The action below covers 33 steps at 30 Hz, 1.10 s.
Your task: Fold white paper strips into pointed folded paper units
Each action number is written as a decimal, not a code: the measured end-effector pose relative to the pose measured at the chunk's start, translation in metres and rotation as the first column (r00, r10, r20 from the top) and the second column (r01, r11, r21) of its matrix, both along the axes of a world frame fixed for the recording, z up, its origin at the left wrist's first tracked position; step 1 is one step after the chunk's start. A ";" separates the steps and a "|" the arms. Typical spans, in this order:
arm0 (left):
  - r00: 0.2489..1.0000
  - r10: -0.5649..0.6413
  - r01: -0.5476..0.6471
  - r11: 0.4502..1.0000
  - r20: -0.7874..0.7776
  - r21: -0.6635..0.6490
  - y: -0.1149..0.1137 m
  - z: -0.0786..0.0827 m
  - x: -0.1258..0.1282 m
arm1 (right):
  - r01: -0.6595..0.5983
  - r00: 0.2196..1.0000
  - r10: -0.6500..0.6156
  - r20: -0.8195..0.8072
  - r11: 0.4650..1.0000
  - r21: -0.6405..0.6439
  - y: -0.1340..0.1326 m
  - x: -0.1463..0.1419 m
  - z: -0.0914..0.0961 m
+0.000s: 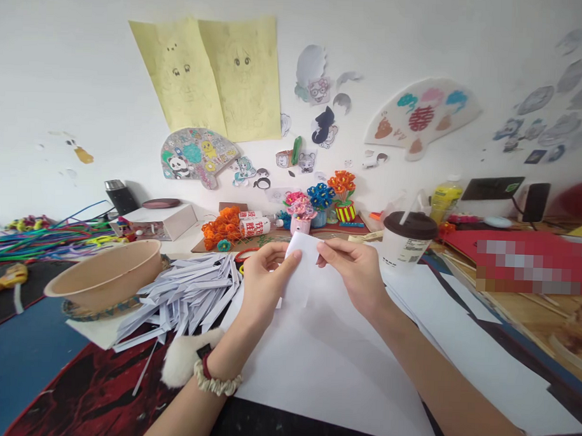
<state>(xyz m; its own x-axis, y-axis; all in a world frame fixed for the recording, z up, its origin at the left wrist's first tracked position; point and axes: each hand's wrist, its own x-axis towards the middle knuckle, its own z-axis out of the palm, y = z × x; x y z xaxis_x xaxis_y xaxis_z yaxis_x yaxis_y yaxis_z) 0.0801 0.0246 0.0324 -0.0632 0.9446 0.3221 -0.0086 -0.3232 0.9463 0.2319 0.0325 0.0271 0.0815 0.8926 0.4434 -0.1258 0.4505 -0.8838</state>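
A small piece of white paper (302,269) is held up between my two hands, above a large white sheet (333,378) on the table. My left hand (268,277) pinches its left edge between thumb and fingers. At its upper right corner, my right hand (353,268) grips it with fingertips and thumb. Whether the piece is folded I cannot tell. Left of my left hand lies a heap of narrow folded paper strips (188,294). A white furry pouch or ball (185,360) sits by my left wrist, which wears a scrunchie.
A beige bowl (105,272) stands on the left, near a yellow-handled cutter (7,279). On the right are a lidded cup (408,241) with a straw, more white sheets (468,338) and a red folder (533,258). Pipe-cleaner flower pots (346,210) line the back by the wall.
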 end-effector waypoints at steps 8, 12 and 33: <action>1.000 -0.003 0.003 1.000 0.010 0.005 0.001 -0.001 -0.001 | 0.005 1.000 -0.005 0.009 1.000 0.002 0.000 0.000 0.000; 1.000 0.006 -0.006 1.000 0.011 0.003 0.000 -0.001 -0.001 | -0.001 1.000 0.001 0.012 1.000 0.006 0.000 0.000 0.000; 0.997 -0.049 0.052 0.998 -0.053 0.047 0.009 0.004 -0.011 | -0.030 0.981 0.029 0.192 1.000 0.003 0.000 0.002 0.001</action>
